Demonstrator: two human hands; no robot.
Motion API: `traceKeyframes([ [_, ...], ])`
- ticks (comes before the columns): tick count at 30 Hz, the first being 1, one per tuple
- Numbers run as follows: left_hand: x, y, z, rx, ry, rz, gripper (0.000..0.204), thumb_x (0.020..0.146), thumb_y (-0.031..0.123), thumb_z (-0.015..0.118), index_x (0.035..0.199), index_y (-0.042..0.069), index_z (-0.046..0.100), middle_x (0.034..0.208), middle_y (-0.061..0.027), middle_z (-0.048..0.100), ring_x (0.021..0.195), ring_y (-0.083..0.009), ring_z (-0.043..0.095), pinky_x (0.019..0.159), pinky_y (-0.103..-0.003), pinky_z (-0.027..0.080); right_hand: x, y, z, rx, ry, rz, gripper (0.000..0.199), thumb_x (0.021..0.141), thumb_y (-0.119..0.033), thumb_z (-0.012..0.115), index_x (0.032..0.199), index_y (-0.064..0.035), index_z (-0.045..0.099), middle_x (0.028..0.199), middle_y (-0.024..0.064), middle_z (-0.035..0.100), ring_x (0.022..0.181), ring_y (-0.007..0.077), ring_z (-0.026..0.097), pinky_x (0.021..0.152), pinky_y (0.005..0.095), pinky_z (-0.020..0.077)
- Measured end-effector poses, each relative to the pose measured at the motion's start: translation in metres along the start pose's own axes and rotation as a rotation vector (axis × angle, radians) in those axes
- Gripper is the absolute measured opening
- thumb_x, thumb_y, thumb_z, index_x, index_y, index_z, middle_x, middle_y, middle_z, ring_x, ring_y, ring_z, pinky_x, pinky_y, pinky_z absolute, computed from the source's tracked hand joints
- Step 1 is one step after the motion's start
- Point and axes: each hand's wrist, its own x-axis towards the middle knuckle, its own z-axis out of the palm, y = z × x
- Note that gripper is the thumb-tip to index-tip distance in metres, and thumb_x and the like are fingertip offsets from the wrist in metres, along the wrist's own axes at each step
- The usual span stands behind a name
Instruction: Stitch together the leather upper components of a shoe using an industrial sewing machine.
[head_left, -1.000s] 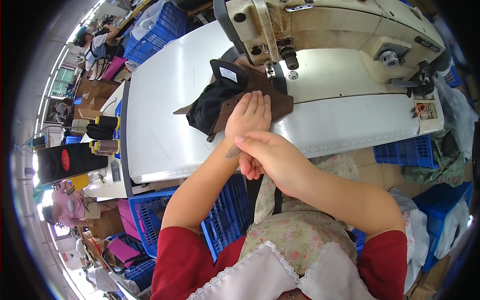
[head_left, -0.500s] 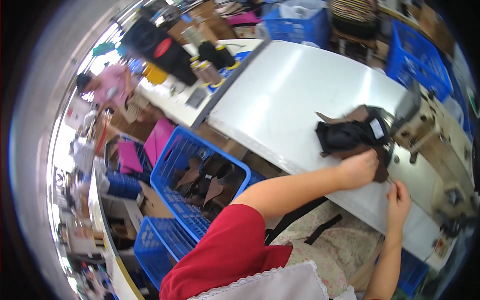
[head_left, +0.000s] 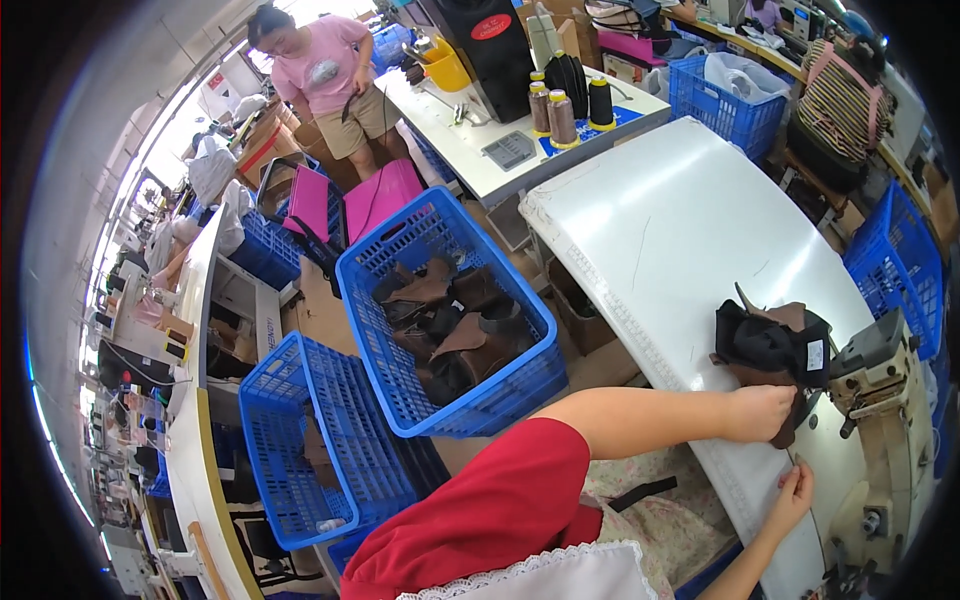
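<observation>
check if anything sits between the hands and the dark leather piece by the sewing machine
Nothing visible does. The left hand already rests on the brown and black leather piece; the right hand sits just below it on the white table.

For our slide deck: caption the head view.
Left hand presses leather pieces on the table beside a sewing machine.

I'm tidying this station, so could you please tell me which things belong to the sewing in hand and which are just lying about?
In use:
- dark leather piece, under the left hand
- sewing machine
- right hand, on the white table

Lying about:
- blue basket of leather pieces
- thread cones
- yellow cup
</observation>
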Motion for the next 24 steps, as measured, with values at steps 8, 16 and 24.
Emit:
traceKeyframes([
  [8, -0.001, -0.011, -0.012, -0.182, -0.065, -0.092, 0.036, 0.083, 0.022, 0.055, 0.106, -0.002, 0.068, 0.111, -0.0178, 0.068, 0.116, -0.0322, 0.06, 0.109, -0.046, 0.04, -0.004, -0.034, 0.017, -0.252, 0.115, -0.11, 0.016, 0.093, -0.01, 0.066, 0.104, -0.0001, 0.071, 0.088, 0.0082, 0.071, 0.079, 0.0138, 0.063, 0.074, 0.0289, 0.0516],
  [16, 0.013, -0.009, -0.032, 0.091, -0.078, -0.029, 0.041, 0.083, 0.022, 0.054, 0.112, -0.005, 0.062, 0.121, -0.026, 0.064, 0.117, -0.0358, 0.059, 0.107, -0.043, 0.039, -0.008, -0.06, 0.014, -0.186, 0.142, -0.096, 0.012, 0.09, -0.009, 0.066, 0.099, -0.0031, 0.071, 0.086, 0.0138, 0.07, 0.074, 0.0263, 0.067, 0.069, 0.0326, 0.0518],
  [24, 0.014, -0.006, -0.032, 0.051, -0.04, -0.064, 0.029, 0.083, 0.02, 0.054, 0.103, -0.001, 0.059, 0.125, -0.0267, 0.064, 0.119, -0.0324, 0.06, 0.105, -0.04, 0.041, -0.011, -0.057, 0.012, -0.132, 0.115, -0.043, 0.012, 0.09, -0.01, 0.066, 0.099, -0.003, 0.07, 0.08, 0.0119, 0.067, 0.065, 0.023, 0.061, 0.062, 0.0317, 0.048],
])
